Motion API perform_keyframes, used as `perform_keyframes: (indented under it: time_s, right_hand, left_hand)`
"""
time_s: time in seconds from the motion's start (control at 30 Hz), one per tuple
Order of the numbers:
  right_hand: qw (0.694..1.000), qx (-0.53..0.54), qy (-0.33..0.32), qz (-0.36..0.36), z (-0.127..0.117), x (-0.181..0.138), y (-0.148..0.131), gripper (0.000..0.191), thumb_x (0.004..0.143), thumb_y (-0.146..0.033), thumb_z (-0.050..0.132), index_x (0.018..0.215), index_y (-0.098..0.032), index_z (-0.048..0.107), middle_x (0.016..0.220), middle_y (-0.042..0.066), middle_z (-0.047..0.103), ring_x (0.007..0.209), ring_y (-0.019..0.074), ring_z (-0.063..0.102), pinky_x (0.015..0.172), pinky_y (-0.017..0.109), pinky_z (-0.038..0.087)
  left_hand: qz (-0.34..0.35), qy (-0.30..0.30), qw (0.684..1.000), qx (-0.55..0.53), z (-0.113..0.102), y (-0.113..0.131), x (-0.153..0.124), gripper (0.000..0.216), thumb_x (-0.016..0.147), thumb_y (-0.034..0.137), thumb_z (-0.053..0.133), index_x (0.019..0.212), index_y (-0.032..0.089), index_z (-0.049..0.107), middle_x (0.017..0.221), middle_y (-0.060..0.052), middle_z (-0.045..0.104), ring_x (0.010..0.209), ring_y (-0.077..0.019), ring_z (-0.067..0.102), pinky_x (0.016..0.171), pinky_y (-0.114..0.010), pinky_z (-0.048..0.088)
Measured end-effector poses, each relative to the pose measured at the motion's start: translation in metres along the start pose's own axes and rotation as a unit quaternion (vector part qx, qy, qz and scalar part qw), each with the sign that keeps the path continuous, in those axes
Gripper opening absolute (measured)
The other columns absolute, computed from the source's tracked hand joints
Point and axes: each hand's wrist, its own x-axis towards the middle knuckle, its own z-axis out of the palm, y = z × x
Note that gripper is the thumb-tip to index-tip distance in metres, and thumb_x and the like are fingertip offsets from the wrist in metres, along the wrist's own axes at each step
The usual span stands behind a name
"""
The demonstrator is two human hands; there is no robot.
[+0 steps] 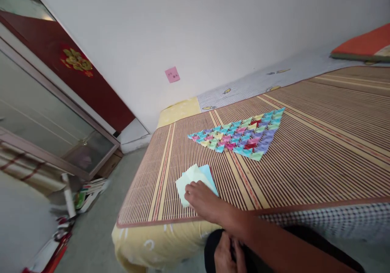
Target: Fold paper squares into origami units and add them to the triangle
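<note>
My right hand (pixel 201 198) reaches in from the lower right, its fingers curled over a pale green sheet of paper (pixel 193 176). That sheet lies at an angle on top of light blue paper (pixel 206 171), near the front edge of the bed. Low in the picture my left hand (pixel 227 254) rests by my dark-clothed leg, fingers closed; whatever is in it is hidden. Farther back, many small folded paper pieces (pixel 240 137) in blue, green, pink, yellow, red and purple lie in rows forming a triangle-like shape.
A striped mat (pixel 304 163) covers the bed, with yellow cloth (pixel 161 244) hanging at its front corner. An orange cushion (pixel 362 43) lies at the far right. A pink note (pixel 172 74) sticks to the wall. Left stands a glazed door (pixel 55 106), with clutter on the floor.
</note>
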Motion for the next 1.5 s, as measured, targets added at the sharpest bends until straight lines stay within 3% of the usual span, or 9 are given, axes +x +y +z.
perform_keyframes:
  time_s: [0.1, 0.3, 0.4, 0.5, 0.73, 0.9, 1.03, 1.2, 1.5]
  right_hand:
    - [0.999, -0.001, 0.01, 0.034, 0.003, 0.001, 0.002, 0.016, 0.096, -0.011, 0.056, 0.09, -0.012, 0.071, 0.098, 0.014, 0.072, 0.095, 0.0264, 0.065, 0.085, 0.039, 0.045]
    - [0.998, 0.034, 0.011, 0.046, 0.015, 0.002, 0.007, 0.033, 0.075, -0.025, 0.088, 0.101, -0.014, 0.071, 0.117, 0.013, 0.07, 0.113, 0.0305, 0.062, 0.097, 0.044, 0.047]
    - [0.993, 0.072, 0.029, 0.086, 0.029, 0.005, 0.004, 0.018, 0.094, -0.028, 0.072, 0.106, -0.014, 0.07, 0.111, 0.008, 0.071, 0.102, 0.0244, 0.068, 0.093, 0.045, 0.054]
    - [0.979, 0.133, 0.088, 0.128, 0.031, 0.003, 0.007, 0.028, 0.101, -0.033, 0.063, 0.123, -0.016, 0.064, 0.121, 0.009, 0.067, 0.101, 0.0223, 0.069, 0.087, 0.043, 0.059]
    - [0.898, 0.33, 0.238, 0.164, -0.013, -0.019, 0.01, 0.025, 0.097, -0.033, 0.06, 0.079, -0.017, 0.058, 0.07, -0.003, 0.057, 0.066, 0.0138, 0.057, 0.064, 0.027, 0.05]
    - [0.811, 0.483, 0.264, 0.197, -0.057, -0.083, 0.0, 0.034, 0.087, -0.049, 0.062, 0.072, -0.022, 0.048, 0.06, -0.007, 0.045, 0.052, 0.0108, 0.044, 0.048, 0.022, 0.036]
    - [0.754, 0.556, 0.261, 0.232, -0.071, -0.135, -0.017, 0.039, 0.08, -0.05, 0.071, 0.072, -0.022, 0.046, 0.057, -0.009, 0.04, 0.048, 0.0086, 0.038, 0.046, 0.02, 0.035]
    - [0.704, 0.602, 0.287, 0.245, -0.083, -0.171, -0.034, 0.036, 0.078, -0.048, 0.076, 0.078, -0.021, 0.053, 0.063, -0.006, 0.051, 0.055, 0.0102, 0.05, 0.053, 0.021, 0.045]
    - [0.78, 0.49, 0.293, 0.257, -0.103, -0.212, -0.033, 0.032, 0.075, -0.046, 0.082, 0.078, -0.018, 0.066, 0.061, -0.004, 0.057, 0.053, 0.0108, 0.051, 0.048, 0.021, 0.038]
  left_hand:
    - [0.01, -0.011, 1.0, -0.005, -0.002, 0.0, 0.001, 0.047, 0.105, 0.042, 0.036, 0.087, 0.018, 0.072, 0.067, -0.006, 0.068, 0.062, -0.0179, 0.063, 0.063, -0.026, 0.048]
    - [0.002, -0.06, 0.998, -0.032, -0.005, 0.003, 0.004, 0.038, 0.104, 0.032, 0.038, 0.101, 0.015, 0.072, 0.086, -0.012, 0.075, 0.079, -0.022, 0.071, 0.073, -0.029, 0.05]
    - [0.006, -0.075, 0.995, -0.059, -0.009, 0.006, 0.005, 0.034, 0.102, 0.031, 0.042, 0.109, 0.015, 0.071, 0.097, -0.016, 0.077, 0.087, -0.0248, 0.072, 0.076, -0.03, 0.05]
    - [-0.009, -0.062, 0.996, -0.057, -0.014, 0.01, 0.005, 0.034, 0.101, 0.035, 0.044, 0.092, 0.017, 0.072, 0.076, -0.009, 0.072, 0.069, -0.0217, 0.066, 0.066, -0.029, 0.047]
    - [-0.143, 0.001, 0.963, -0.23, -0.017, 0.009, 0.011, 0.044, 0.082, 0.06, 0.069, 0.083, 0.016, 0.075, 0.066, -0.005, 0.067, 0.059, -0.0175, 0.059, 0.057, -0.027, 0.045]
    - [-0.25, 0.123, 0.892, -0.356, -0.07, 0.015, 0.028, 0.058, 0.074, 0.069, 0.074, 0.096, 0.016, 0.077, 0.09, -0.01, 0.076, 0.079, -0.0193, 0.069, 0.066, -0.026, 0.051]
    - [-0.268, -0.059, 0.842, -0.464, -0.1, 0.052, 0.038, 0.062, 0.071, 0.067, 0.079, 0.101, 0.013, 0.078, 0.1, -0.017, 0.077, 0.089, -0.0268, 0.072, 0.075, -0.035, 0.057]
    - [-0.243, -0.126, 0.879, -0.391, -0.088, 0.097, 0.032, 0.05, 0.065, 0.037, 0.092, 0.105, 0.013, 0.077, 0.088, -0.013, 0.08, 0.082, -0.0277, 0.075, 0.077, -0.037, 0.059]
    - [-0.188, -0.102, 0.921, -0.325, -0.09, 0.124, 0.026, 0.034, 0.073, 0.041, 0.086, 0.091, 0.014, 0.076, 0.084, -0.008, 0.078, 0.068, -0.0186, 0.069, 0.063, -0.026, 0.053]
